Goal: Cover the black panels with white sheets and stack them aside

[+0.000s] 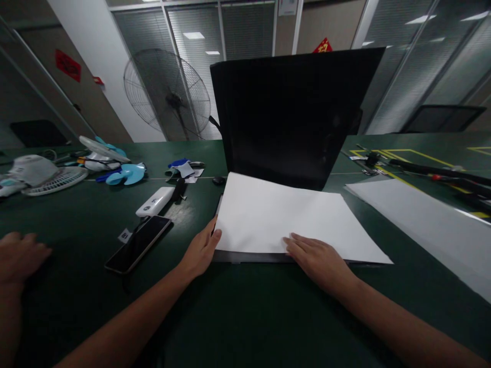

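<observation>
A black folder stands open on the green table, its cover raised upright. A white sheet of paper lies on its lower half. My left hand rests at the sheet's near left corner, thumb against the edge, fingers extended. My right hand lies flat on the sheet's near edge with fingers stretched out. Neither hand grips anything.
Another person's hand rests on the table at far left. A black phone and white power bank lie left of the folder. Fan parts, another white sheet, black tools and a standing fan surround.
</observation>
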`<control>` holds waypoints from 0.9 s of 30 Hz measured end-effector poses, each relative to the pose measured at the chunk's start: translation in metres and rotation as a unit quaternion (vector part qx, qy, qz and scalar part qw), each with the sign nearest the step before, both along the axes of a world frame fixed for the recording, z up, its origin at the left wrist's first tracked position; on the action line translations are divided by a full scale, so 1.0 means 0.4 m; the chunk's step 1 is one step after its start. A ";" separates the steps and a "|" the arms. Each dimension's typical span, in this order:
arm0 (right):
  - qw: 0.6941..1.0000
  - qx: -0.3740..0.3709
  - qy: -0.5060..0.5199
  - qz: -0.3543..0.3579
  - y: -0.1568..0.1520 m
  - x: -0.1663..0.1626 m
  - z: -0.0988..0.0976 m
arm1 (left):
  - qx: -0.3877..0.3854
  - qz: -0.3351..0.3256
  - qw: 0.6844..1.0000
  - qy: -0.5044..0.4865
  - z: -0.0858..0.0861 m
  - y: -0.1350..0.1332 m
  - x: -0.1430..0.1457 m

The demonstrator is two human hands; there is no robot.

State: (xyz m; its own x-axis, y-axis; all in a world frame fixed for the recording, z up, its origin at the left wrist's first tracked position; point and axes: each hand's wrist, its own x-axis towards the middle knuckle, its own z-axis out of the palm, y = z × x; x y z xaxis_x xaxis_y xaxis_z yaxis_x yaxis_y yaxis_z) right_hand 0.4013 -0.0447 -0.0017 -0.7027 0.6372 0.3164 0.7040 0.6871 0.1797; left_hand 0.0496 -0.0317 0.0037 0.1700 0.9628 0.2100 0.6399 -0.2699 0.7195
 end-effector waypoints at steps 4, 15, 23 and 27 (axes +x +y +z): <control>0.998 -0.041 0.038 0.036 0.005 0.006 0.010 | -0.028 0.064 0.997 0.042 -0.009 0.012 0.001; 0.982 -0.141 0.096 0.080 0.016 0.027 0.013 | -0.047 0.055 0.995 0.067 -0.008 0.021 -0.008; 0.984 -0.131 0.099 0.072 0.022 0.046 0.017 | 0.014 0.057 0.989 0.132 -0.021 0.031 0.016; 0.989 -0.034 0.131 -0.064 0.080 0.165 0.011 | 0.026 0.049 0.986 0.157 -0.024 0.032 0.017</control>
